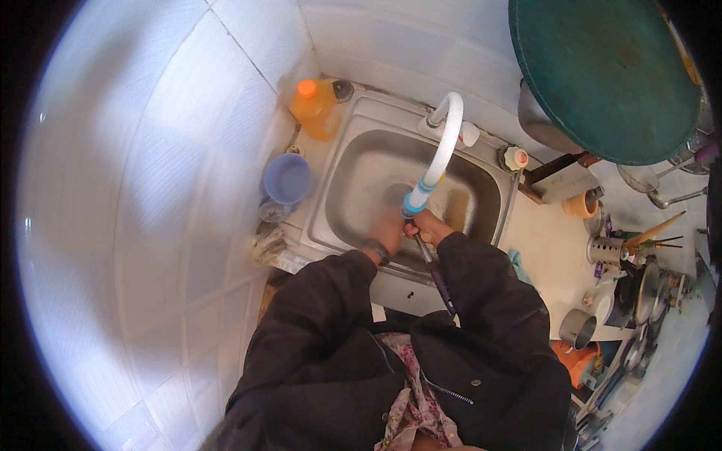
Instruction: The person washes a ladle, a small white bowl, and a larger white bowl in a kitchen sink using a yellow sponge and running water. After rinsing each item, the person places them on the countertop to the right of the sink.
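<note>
Both my hands are inside a stainless steel sink (361, 169), under a white tap spout (449, 135) with a blue nozzle (413, 203). My right hand (430, 226) grips a long-handled utensil; its dark handle (437, 276) points back towards my body. The utensil's far end is blurred and partly hidden by the nozzle and hands. My left hand (388, 226), blurred and with a dark band at the wrist, is close beside the right one. Whether it holds anything cannot be made out. A brownish patch (457, 207) shows on the right side of the basin.
Left of the sink stand a bottle of orange liquid (315, 110) and a blue bowl (287, 178). A large green round item (603, 79) hangs at upper right. Along the right counter are a perforated steel utensil holder (604, 250), a steel pot (577, 329) and stacked dishes.
</note>
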Demonstrator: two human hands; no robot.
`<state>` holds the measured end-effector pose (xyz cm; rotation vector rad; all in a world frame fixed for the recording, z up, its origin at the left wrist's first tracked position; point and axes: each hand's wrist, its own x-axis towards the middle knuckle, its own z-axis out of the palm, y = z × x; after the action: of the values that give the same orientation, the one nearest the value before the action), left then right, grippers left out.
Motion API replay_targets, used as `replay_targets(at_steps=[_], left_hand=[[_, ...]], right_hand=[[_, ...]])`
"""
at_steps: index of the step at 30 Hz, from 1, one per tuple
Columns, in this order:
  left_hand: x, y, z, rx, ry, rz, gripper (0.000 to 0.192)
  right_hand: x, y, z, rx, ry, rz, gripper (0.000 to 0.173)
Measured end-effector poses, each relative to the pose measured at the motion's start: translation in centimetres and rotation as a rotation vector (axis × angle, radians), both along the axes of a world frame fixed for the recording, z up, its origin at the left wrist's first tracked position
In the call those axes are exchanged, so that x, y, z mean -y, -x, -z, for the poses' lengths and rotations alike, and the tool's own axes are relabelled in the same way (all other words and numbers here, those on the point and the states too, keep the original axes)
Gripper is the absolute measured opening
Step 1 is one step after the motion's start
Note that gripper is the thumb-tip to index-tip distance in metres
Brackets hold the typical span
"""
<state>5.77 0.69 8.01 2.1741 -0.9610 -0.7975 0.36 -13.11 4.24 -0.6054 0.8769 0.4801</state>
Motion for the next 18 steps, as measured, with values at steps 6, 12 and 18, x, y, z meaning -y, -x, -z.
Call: replay_targets(at_steps=[6,12,18], left_hand=[[-0.5,-1.8,0.9,0.057,0.131,0.17,0.045],[-0.6,-1.0,1.8,0.183,-0.165,0.286,0.036],[-3.1,-1.8,0.6,0.039,-0.095,0.188,0.029]], right_hand=[[-0.5,0.8,-0.8,-0.072,-0.09,-0.145,0.019],[-0.5,0.7,-1.8,0.087,0.144,-0.086,0.019],[-1.0,0.1,-3.4,0.24,0.496,0.069,0.02]])
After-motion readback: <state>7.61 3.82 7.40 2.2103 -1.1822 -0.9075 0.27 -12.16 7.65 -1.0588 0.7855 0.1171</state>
